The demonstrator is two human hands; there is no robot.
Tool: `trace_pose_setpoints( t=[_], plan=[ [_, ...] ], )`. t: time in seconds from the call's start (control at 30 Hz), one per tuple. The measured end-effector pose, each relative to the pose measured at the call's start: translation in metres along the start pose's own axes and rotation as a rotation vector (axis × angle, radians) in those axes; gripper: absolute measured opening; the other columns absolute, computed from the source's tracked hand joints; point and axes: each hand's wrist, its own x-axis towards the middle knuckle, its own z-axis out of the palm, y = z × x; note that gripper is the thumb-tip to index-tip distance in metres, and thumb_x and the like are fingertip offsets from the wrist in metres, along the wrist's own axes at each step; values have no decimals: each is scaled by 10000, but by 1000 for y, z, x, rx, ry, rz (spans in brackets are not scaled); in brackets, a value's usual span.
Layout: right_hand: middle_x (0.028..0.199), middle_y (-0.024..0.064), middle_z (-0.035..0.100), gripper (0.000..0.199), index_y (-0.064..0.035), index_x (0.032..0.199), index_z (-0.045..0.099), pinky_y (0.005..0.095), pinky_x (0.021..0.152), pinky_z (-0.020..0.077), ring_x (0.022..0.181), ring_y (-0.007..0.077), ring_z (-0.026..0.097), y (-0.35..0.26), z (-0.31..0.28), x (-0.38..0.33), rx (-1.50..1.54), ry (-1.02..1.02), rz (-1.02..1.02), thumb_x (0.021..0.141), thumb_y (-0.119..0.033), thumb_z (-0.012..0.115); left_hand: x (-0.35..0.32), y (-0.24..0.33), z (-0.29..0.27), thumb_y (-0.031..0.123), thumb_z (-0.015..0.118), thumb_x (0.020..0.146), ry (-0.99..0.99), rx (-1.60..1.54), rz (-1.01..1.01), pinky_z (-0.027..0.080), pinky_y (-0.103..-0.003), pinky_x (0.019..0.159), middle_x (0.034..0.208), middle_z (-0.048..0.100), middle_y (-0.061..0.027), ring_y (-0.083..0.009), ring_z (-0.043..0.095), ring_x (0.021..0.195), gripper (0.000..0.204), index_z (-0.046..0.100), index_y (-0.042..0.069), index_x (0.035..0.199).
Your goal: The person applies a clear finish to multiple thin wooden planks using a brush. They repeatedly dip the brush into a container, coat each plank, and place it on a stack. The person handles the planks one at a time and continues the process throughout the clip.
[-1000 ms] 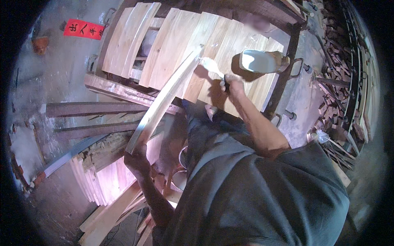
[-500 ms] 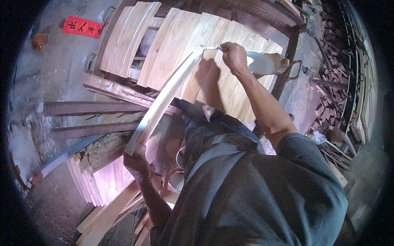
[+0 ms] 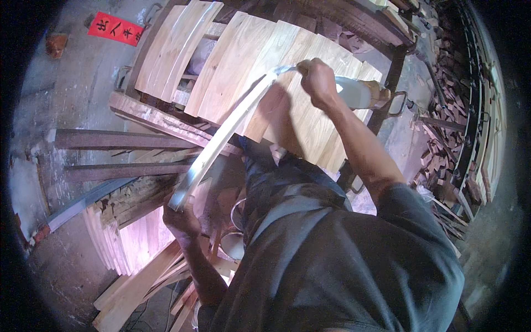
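The right hand [image 3: 319,83], fingers gripping a brush [image 3: 285,69], has brought it apparently onto the far end of the wooden strip [image 3: 228,130], above the boards [image 3: 232,58], the left hand [image 3: 181,220] holding its near end.

Harsh light bleaches the narrow wooden strip [image 3: 228,130], glaring near its lower end, while a dark shadow crosses the pale boards [image 3: 227,72] beside the right hand [image 3: 318,82]. Pinkish glare washes the stacked planks [image 3: 145,239]; dim, grainy surroundings bend toward the black fisheye rim.
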Motion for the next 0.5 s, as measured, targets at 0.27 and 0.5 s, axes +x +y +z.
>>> trace_pose_setpoints(
  t=[0.27, 0.5],
  plan=[
    [885, 204, 654, 148, -81, 964, 729, 464, 685, 543, 765, 394, 658, 2, 0, -6, -18, -6, -29, 872, -93, 613, 0, 13, -3, 134, 706, 846, -12, 129, 78, 516, -348, 795, 905, 703, -129, -223, 662, 842, 249, 630, -11, 1034],
    [836, 153, 599, 331, -28, 1008, 667, 400, 554, 550, 656, 322, 638, -130, -74, -102, 376, -84, -391, 680, 7, 637, -6, 32, -2, 151, 740, 805, 26, 23, -8, 518, -378, 750, 907, 716, -159, -254, 671, 812, 284, 662, -47, 993]
  ],
)
